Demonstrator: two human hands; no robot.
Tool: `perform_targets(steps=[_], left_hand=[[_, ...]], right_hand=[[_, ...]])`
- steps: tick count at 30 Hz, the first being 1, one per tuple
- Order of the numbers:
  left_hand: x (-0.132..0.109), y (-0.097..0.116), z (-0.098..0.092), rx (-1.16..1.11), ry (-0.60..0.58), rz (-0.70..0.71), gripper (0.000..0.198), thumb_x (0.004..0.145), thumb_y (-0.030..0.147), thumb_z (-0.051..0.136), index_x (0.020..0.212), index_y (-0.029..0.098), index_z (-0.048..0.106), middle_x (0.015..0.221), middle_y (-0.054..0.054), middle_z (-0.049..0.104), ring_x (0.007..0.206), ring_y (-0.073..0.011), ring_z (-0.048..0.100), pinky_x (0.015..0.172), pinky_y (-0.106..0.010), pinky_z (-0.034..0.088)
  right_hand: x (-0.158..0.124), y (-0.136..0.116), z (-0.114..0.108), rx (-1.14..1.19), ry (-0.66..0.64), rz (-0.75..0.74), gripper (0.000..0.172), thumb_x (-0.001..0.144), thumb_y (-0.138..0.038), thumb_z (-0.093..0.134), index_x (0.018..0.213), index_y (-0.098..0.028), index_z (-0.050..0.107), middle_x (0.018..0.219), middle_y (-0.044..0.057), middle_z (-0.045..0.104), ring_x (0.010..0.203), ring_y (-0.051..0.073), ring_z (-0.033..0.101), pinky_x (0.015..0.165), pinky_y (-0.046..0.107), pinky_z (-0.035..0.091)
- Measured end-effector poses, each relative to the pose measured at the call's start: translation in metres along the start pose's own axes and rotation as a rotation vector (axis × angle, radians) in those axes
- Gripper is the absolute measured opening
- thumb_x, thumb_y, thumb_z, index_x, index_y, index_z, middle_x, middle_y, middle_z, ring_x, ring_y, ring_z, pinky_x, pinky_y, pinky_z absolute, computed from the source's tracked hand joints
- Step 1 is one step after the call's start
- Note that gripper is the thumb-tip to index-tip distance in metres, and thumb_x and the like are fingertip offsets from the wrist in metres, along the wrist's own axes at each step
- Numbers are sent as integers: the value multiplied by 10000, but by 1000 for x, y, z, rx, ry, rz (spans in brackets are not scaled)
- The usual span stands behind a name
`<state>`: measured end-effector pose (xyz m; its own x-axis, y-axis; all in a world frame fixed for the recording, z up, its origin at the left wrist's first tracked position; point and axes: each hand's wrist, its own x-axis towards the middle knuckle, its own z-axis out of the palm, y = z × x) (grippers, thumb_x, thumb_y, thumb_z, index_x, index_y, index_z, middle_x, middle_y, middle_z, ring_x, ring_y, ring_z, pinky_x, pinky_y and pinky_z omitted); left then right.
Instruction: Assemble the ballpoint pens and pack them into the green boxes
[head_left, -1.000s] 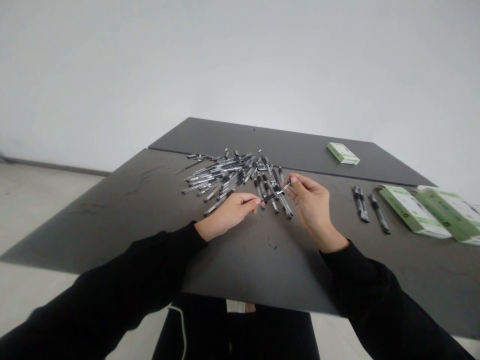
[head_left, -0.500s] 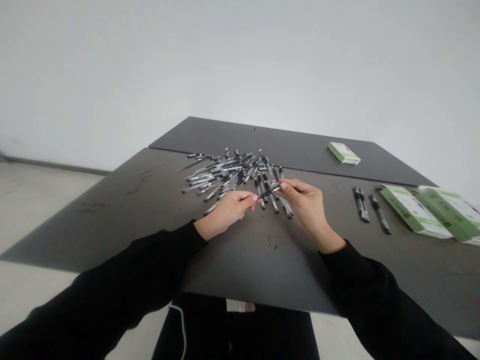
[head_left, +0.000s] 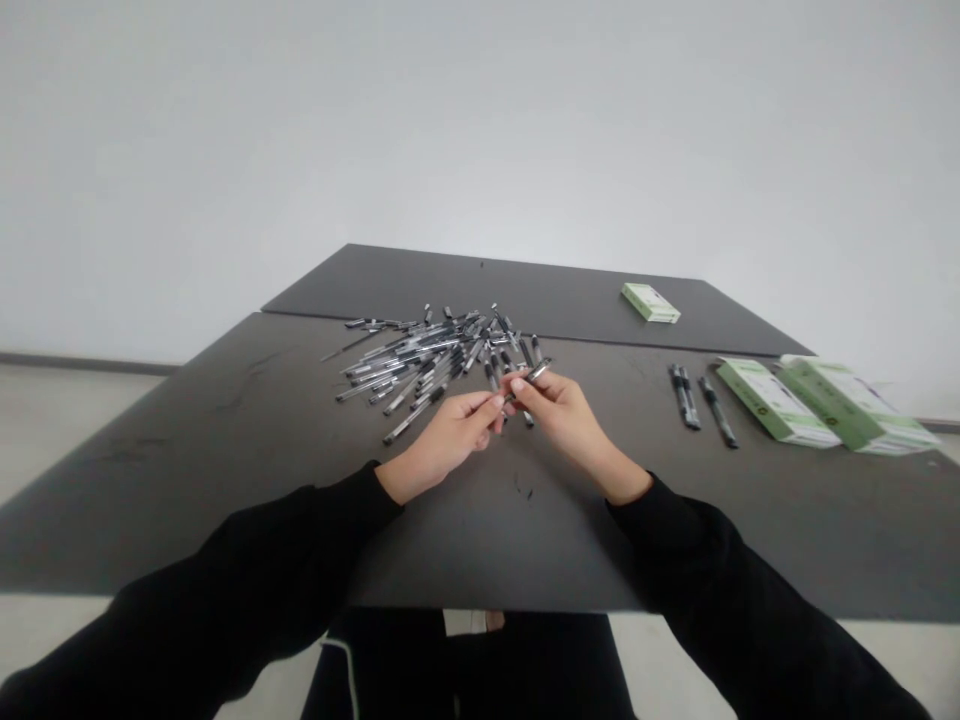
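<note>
Near edge: person's black trousers (head_left: 390,670) below the counter (head_left: 525,540), white cord (head_left: 349,672) running down at the left side of them. Black sleeves (head_left: 225,590) reach in from both sides over the dark matte counter top, which has faint scuffs and marks.

Left hand (head_left: 442,445) and right hand (head_left: 559,415) are together just in front of the pile, fingertips meeting on 1 clear pen with black parts (head_left: 531,375), held tilted up off the counter. Both hands pinch it, right hand near its middle, left hand at its lower end.

Just behind the hands: loose pile of similar pens (head_left: 420,360), crisscrossed flat, some nearly touching the hands. To the right, well apart: 2 small groups of pens (head_left: 684,396) (head_left: 718,412) lying side by side.

Further right: 2 green-and-white cardboard boxes (head_left: 776,402) (head_left: 855,405), lying flat, contents not visible. Far panel of the counter (head_left: 480,290) meets the near one at a seam; 1 more green box (head_left: 650,303) sits on it. Beyond: white wall (head_left: 480,130), pale floor (head_left: 75,480) at left.
</note>
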<state>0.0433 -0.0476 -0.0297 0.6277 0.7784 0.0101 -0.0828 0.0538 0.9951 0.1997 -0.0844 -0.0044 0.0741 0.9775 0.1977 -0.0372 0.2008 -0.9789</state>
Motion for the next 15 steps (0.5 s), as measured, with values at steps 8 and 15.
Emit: perform_targets(steps=[8, 15], left_hand=[[2, -7, -4, 165, -161, -112, 333, 929, 415, 465, 915, 140, 652, 750, -22, 614, 607, -111, 533, 592, -254, 429], [-2, 3, -5, 333, -265, -92, 270, 902, 361, 476, 841, 156, 641, 705, 4, 579, 609, -109, 514, 607, -245, 424]], right_hand=[[27, -30, -100, -509, 502, -144, 423, 961, -537, 454, 796, -184, 618, 612, -6, 588, 450, 96, 449, 471, 248, 366], [14, -30, -243, -1282, 773, 513, 261, 845, -133, 508, 975, -31, 710, 881, 240, 703, 911, 315, 680, 729, 365, 489]])
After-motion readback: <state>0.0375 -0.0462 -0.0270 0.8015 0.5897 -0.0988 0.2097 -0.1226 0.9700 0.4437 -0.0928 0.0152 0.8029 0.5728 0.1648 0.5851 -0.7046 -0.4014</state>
